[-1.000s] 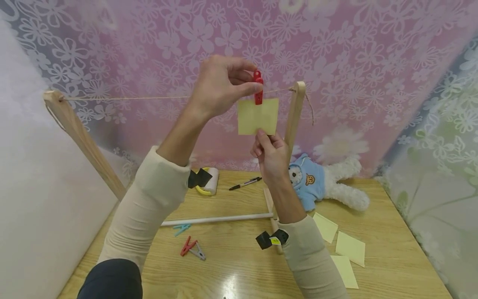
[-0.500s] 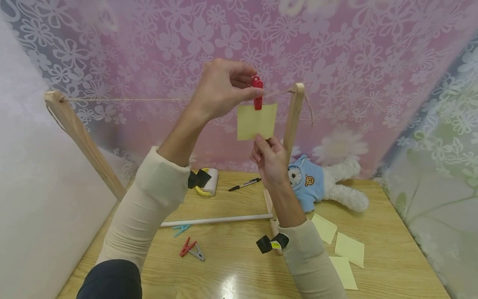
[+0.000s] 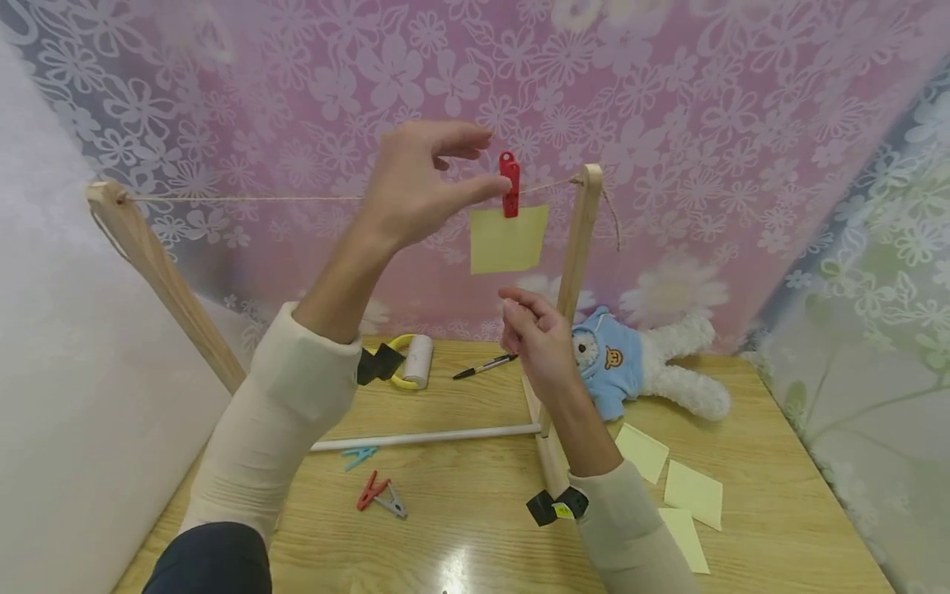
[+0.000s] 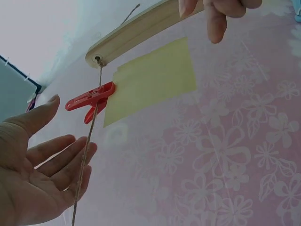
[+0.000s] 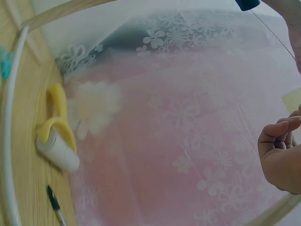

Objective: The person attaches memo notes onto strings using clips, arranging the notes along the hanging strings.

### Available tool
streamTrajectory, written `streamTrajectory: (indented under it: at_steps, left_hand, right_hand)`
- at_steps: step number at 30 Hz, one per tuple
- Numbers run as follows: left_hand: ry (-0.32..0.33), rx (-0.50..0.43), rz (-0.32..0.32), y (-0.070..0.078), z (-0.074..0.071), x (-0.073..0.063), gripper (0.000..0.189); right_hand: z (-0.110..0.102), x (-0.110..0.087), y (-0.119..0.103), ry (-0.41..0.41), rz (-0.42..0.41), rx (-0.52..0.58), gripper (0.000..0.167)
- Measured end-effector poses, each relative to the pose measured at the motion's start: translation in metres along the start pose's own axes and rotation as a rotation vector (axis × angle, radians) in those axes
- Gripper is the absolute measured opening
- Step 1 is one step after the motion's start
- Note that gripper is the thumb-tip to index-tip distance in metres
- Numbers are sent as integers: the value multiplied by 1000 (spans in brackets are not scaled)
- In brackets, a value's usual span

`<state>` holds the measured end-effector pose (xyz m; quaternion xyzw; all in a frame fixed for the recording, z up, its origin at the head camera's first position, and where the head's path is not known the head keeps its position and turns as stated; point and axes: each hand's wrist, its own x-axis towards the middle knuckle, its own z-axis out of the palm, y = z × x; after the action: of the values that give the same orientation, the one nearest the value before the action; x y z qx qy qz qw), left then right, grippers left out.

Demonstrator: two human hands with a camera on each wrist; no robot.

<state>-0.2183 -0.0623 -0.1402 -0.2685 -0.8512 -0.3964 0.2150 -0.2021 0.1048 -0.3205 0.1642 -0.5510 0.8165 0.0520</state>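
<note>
A red clothespin (image 3: 510, 186) grips a yellow sticky note (image 3: 508, 243) by its top edge and hangs it from a thin twine (image 4: 84, 165). Beside the clothespin is my left hand (image 3: 423, 177), thumb and fingers spread apart; the left wrist view shows a gap between them and the pin. Below the note, my right hand (image 3: 542, 338) is apart from it, fingers loosely curled with nothing in them. In the right wrist view only a corner of the note (image 5: 292, 100) shows above that hand.
Wooden posts (image 3: 582, 239) hold the twine, with a white rod (image 3: 445, 436) low between them. On the table lie a red clothespin (image 3: 373, 490), a grey one (image 3: 393, 501), a blue one (image 3: 360, 456), a lint roller (image 3: 419, 361), a pen (image 3: 485, 366), a plush toy (image 3: 623, 359) and loose sticky notes (image 3: 693, 495).
Both hands have let go: the left hand has drawn left off the clothespin, and the right has dropped below the note. The note and pin now hang from the twine, slightly lower than a second ago.
</note>
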Motion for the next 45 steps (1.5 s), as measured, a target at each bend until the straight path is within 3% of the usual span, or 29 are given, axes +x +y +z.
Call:
streamTrajectory:
  at_steps: [4,8,11,14,18,22,27,30,34,38,45]
  left_hand:
    - [207,-38,174,-9,0,-22,40]
    - [391,-140,351,-25,2,-48,27]
    - [432,-235,390,-40,3,-69,22]
    - [387,-269,370,-59,8,-92,24]
    - [282,-171,255,-95,25,-127,27]
    - [185,-94,61,-136,46,-161,27]
    - [54,-63,-222,-175,57,-197,29]
    - [-6,-45,-346,-195,59,-219,32]
    - [-52,-5,-389,-220,66,-252,33]
    - [-83,38,-434,-235,74,-281,33]
    - [-112,88,-590,-245,84,-307,22]
  right_hand:
    - [-18,-21,2,-23,-24,-171,14]
    - [-50,-43,-1,-57,-52,-331,15]
    - [-80,-56,0,-77,-34,-469,21]
    - [-113,-66,4,-75,32,-612,22]
    - [-155,-77,12,-70,123,-836,25]
    - [-188,-85,21,-87,196,-1053,28]
    - [-215,-92,29,-85,274,-1170,33]
    - [-227,-94,34,-80,298,-1211,38]
    - [-243,-98,40,-74,318,-1272,43]
    - [-257,-101,45,-73,369,-1328,48]
    - [-278,-104,52,-101,448,-1388,57]
